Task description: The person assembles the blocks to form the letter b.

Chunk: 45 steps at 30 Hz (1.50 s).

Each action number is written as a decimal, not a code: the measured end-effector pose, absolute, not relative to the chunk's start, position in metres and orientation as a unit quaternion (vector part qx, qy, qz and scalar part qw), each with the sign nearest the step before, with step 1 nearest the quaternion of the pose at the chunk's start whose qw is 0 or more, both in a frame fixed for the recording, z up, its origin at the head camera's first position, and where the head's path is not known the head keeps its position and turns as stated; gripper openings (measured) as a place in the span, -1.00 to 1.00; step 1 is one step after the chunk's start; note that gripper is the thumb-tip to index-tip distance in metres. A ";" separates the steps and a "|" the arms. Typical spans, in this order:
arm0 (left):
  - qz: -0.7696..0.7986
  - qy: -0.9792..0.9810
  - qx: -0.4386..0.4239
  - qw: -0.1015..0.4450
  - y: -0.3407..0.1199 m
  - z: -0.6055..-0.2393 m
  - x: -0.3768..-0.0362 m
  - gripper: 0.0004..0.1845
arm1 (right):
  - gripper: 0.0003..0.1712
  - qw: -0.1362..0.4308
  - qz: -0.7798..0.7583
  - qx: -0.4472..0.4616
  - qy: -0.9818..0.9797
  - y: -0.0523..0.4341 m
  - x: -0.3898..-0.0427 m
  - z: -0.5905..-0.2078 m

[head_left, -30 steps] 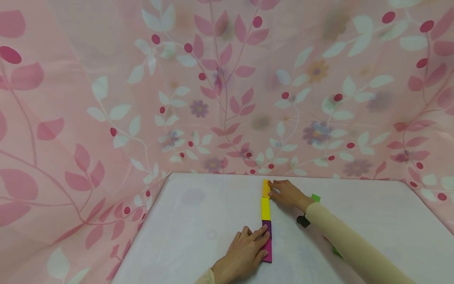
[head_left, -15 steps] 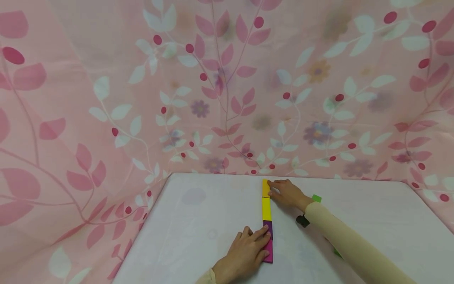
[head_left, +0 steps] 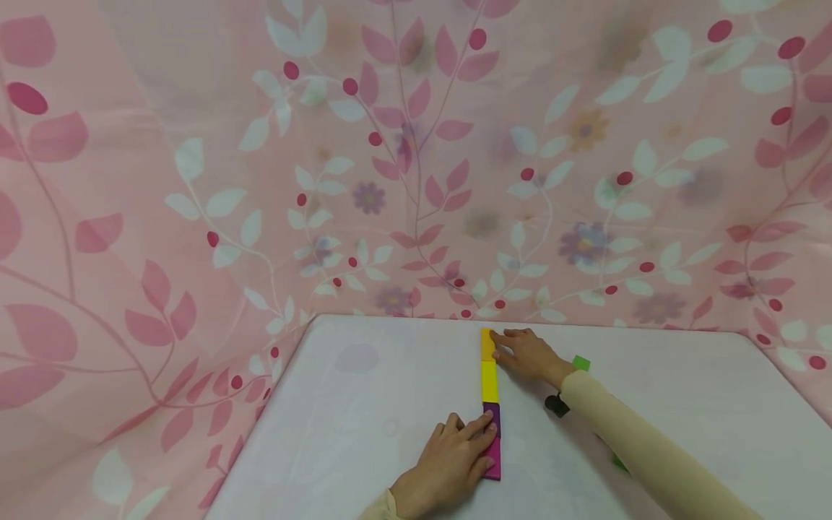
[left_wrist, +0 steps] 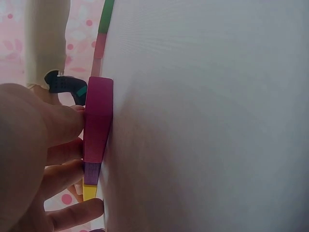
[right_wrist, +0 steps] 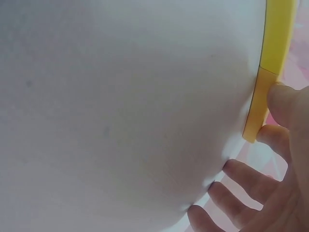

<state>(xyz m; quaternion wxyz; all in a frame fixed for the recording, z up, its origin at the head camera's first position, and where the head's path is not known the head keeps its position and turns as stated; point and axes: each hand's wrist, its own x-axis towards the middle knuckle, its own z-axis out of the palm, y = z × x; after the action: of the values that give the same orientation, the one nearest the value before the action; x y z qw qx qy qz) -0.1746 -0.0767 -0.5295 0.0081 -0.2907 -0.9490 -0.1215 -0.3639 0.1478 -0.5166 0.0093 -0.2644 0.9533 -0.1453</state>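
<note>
While the right hand [head_left: 528, 354] presses straight fingers against the orange block [head_left: 487, 344] near the bench's [head_left: 364, 404] far edge, the left hand [head_left: 448, 458] lies flat on the magenta block [head_left: 493, 457]; bare bench spreads beyond both.

Four flat blocks in one straight row
The orange rectangular block [head_left: 487, 344], yellow block [head_left: 489, 382], purple block [head_left: 492, 417] and magenta block [head_left: 494, 458] lay end to end, flat.
</note>
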 end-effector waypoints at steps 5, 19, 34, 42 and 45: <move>-0.125 -0.948 -0.293 0.004 -0.077 -0.529 -0.175 -0.48 | -0.35 0.007 -0.148 -0.264 0.953 0.150 -0.364 -0.518; -0.123 -0.946 -0.300 0.023 -0.077 -0.528 -0.175 -0.49 | -0.30 0.069 -0.212 -0.260 0.939 0.185 -0.368 -0.506; -0.125 -0.947 -0.295 0.026 -0.080 -0.527 -0.177 -0.49 | -0.49 0.063 -0.170 -0.283 0.942 0.261 -0.347 -0.487; -0.127 -0.947 -0.296 0.014 -0.078 -0.531 -0.176 -0.48 | -0.67 0.035 -0.172 -0.311 0.934 0.285 -0.341 -0.489; -0.127 -0.947 -0.294 0.013 -0.077 -0.531 -0.175 -0.47 | -0.63 0.032 -0.165 -0.309 0.936 0.292 -0.339 -0.489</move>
<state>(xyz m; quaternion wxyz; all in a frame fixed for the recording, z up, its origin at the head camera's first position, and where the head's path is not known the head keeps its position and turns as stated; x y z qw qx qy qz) -0.1752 -0.0771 -0.5308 0.0132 -0.2944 -0.9471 -0.1268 -0.3387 0.2925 -0.4892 0.0316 -0.3093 0.9360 -0.1649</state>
